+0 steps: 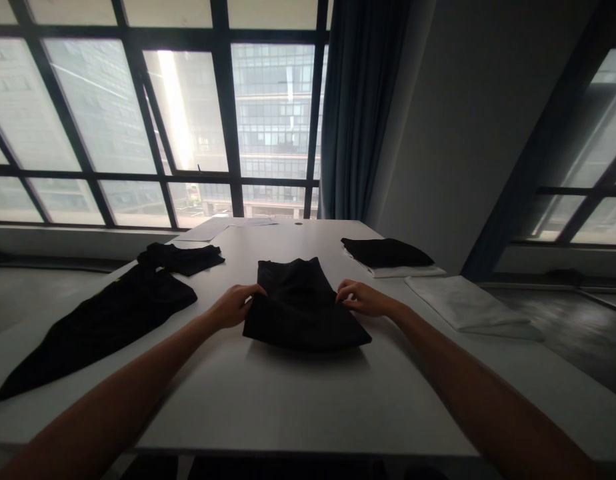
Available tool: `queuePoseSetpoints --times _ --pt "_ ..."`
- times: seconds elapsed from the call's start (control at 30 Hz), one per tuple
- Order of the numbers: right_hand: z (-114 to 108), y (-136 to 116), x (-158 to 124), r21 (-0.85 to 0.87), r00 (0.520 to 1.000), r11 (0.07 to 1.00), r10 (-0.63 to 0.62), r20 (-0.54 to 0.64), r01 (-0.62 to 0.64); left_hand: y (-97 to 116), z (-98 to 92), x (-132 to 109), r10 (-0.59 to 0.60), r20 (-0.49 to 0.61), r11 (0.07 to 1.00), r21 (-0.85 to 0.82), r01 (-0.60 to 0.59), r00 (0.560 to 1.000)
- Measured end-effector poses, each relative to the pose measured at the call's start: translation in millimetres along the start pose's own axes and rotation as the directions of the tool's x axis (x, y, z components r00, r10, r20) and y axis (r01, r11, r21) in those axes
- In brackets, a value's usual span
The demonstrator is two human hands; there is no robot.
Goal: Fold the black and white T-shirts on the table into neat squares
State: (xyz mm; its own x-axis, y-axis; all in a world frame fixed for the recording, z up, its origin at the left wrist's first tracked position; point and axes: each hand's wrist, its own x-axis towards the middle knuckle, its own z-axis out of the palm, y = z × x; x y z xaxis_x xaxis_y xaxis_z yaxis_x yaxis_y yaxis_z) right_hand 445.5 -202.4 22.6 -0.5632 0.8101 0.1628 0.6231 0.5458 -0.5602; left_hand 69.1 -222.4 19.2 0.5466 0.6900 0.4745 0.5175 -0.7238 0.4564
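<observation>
Two hands work at one black cloth [305,307] in the middle of one white table [298,407]. The left hand [233,306] has thumb and fingers pinched together on the cloth's left edge; the right hand [364,298] pinches its right edge — one grip per side. The cloth's near edge casts a shadow on the tabletop. To the left lies dark clothing [123,317], spread out; whether one piece or two, I cannot tell. To the right, one folded black piece [387,253] rests on one white piece [411,272], and a second white piece [468,303] lies nearer — folded, just beside them.
</observation>
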Motion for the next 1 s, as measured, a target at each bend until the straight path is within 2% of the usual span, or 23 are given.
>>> queuePoseSetpoints --times 0.1,0.17,0.27,0.33,0.43,0.5,0.57,0.7,0.8,0.87,0.9,0.93,1.0 --pt "6.4 1.6 8.0 0.119 0.996 0.993 -0.014 -0.082 0.024 -3.0 -1.5 5.2 -0.180 -0.140 0.937 -0.327 0.126 0.974" --pt "14.8 4.7 16.2 0.205 0.975 0.977 0.099 -0.198 -0.057 -7.5 2.6 9.9 -0.371 -0.201 0.835 -0.499 0.231 0.907" --pt "29.0 8.9 27.9 0.273 0.904 0.936 0.303 -0.302 -0.222 -14.5 9.6 15.2 -0.649 -0.071 0.625 -0.617 0.478 0.757" --pt "34.8 8.8 32.1 0.296 0.890 0.922 0.338 -0.307 -0.248 -17.3 10.5 16.2 -0.721 0.029 0.529 -0.623 0.576 0.693" --pt "37.0 4.2 32.3 0.337 0.914 0.919 0.304 -0.270 -0.206 -17.7 6.5 14.6 -0.717 0.119 0.498 -0.603 0.624 0.687" --pt "36.5 0.4 30.9 0.348 0.929 0.916 0.289 -0.230 -0.199 -15.8 3.9 12.8 -0.688 0.161 0.531 -0.554 0.642 0.708" --pt "36.6 -2.1 30.3 0.326 0.939 0.924 0.276 -0.207 -0.200 -12.8 3.7 11.8 -0.660 0.154 0.594 -0.492 0.636 0.735" --pt "40.0 -2.7 33.4 0.204 0.940 0.966 0.213 -0.268 -0.160 -5.3 6.7 13.2 -0.605 0.026 0.705 -0.446 0.551 0.796" --pt "44.0 -2.9 37.4 0.122 0.903 0.986 0.156 -0.400 -0.117 0.2 4.7 15.7 -0.537 -0.109 0.779 -0.443 0.443 0.836" --pt "46.9 -4.1 39.3 0.119 0.867 0.988 0.143 -0.478 -0.097 3.2 -0.4 16.1 -0.537 -0.173 0.789 -0.448 0.420 0.826" --pt "48.3 -4.8 39.8 0.139 0.858 0.986 0.154 -0.490 -0.098 4.1 -3.9 15.4 -0.558 -0.172 0.773 -0.462 0.434 0.812" --pt "49.6 -5.5 39.9 0.167 0.863 0.980 0.175 -0.474 -0.107 4.5 -7.7 14.0 -0.592 -0.134 0.739 -0.482 0.470 0.795" --pt "51.7 -6.4 38.9 0.208 0.896 0.967 0.220 -0.385 -0.148 3.2 -15.2 9.0 -0.664 0.048 0.632 -0.498 0.594 0.746"
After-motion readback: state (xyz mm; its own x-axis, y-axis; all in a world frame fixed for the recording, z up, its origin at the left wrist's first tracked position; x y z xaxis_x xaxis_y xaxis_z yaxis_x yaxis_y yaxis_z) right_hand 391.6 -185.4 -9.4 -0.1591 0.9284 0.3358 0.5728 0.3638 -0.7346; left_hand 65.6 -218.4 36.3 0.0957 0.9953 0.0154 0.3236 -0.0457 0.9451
